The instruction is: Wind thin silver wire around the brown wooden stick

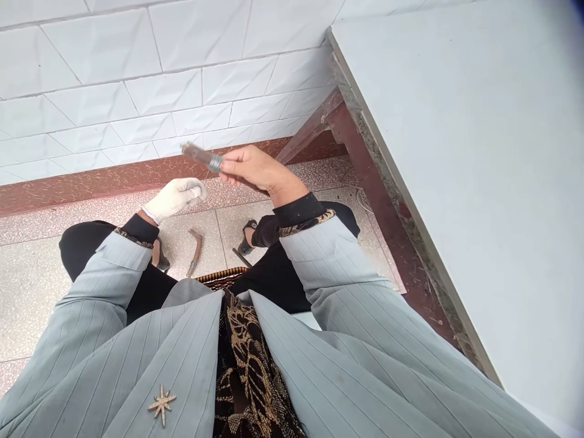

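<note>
Evidently the right hand point(250, 168), bare, grips one end of a brown handle-like piece point(199, 157) wound with silvery wire, its other end pointing toward the tiled wall point(196, 36). Nearby, the left hand point(176, 199), in a white glove, has curled fingers; whether it holds anything I cannot tell. A curved brown stick point(196, 250) lies on the floor point(219, 222) between the shoes point(247, 237), one bearing a round emblem too small to read.

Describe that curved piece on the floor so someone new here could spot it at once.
Below the white tiled wall, the left shoe and right shoe rest on a speckled floor. Between them, nearer the left shoe, lies a curved reddish-brown piece. Its bend sets it apart from the straight dark bar by the right shoe and the straighter piece in the right hand.
</note>
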Motion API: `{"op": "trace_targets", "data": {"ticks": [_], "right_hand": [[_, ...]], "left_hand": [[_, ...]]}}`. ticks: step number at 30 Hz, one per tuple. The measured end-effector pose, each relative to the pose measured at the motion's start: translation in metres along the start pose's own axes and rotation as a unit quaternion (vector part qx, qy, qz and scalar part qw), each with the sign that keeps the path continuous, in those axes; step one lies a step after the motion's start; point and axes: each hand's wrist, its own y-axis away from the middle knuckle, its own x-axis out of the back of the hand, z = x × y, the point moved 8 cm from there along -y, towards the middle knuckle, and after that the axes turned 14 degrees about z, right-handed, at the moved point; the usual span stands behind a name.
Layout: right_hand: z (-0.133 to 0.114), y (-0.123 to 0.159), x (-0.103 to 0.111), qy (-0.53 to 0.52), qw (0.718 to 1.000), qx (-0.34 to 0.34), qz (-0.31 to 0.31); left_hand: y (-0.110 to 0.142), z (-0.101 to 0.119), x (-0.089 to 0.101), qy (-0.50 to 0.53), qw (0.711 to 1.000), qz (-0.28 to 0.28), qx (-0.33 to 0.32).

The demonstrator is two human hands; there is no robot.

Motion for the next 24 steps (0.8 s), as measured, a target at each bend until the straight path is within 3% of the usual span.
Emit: {"op": "trace_targets", "data": {"ticks": [3, 5, 6, 8, 10, 13, 15, 17, 20, 22, 24], "right_hand": [[0.009, -0.009, 0.024, 0.022, 0.984, -0.030, 0.175], [0.015, -0.012, 0.029, 0.123, 0.971, -0.046, 0.201], [0.017, -0.013, 0.028, 0.193, 0.963, -0.049, 0.183], [0.022, -0.012, 0.020, 0.325, 0.941, -0.051, 0.080], [0.030, -0.001, 0.003, 0.370, 0.921, -0.065, -0.100], [0.026, 0.032, -0.023, 0.260, 0.899, -0.070, -0.344], [0.010, 0.041, -0.032, 0.158, 0.910, -0.030, -0.383], [-0.005, 0.031, -0.030, 0.070, 0.950, 0.019, -0.303], [-0.009, 0.004, -0.004, -0.018, 0.998, 0.042, -0.045], [0.002, -0.007, 0.014, 0.005, 0.995, 0.017, 0.101], [0.015, -0.013, 0.024, 0.116, 0.979, -0.014, 0.168]], "left_hand": [[0.009, 0.001, -0.021, 0.019, 0.996, -0.089, 0.001], [0.016, 0.007, -0.030, 0.031, 0.989, -0.142, -0.011], [0.018, 0.010, -0.030, 0.044, 0.987, -0.155, -0.014], [0.018, 0.017, -0.023, 0.084, 0.985, -0.149, -0.013], [0.014, 0.022, -0.009, 0.114, 0.987, -0.112, -0.019], [0.007, 0.022, 0.010, 0.126, 0.990, -0.059, -0.032], [0.002, 0.017, 0.016, 0.124, 0.991, -0.032, -0.029], [-0.001, 0.009, 0.017, 0.118, 0.993, -0.009, -0.021], [0.000, 0.000, 0.000, 0.107, 0.993, -0.039, 0.002], [0.006, -0.002, -0.016, 0.098, 0.991, -0.093, 0.016], [0.012, 0.001, -0.027, 0.078, 0.988, -0.131, 0.019]]}}
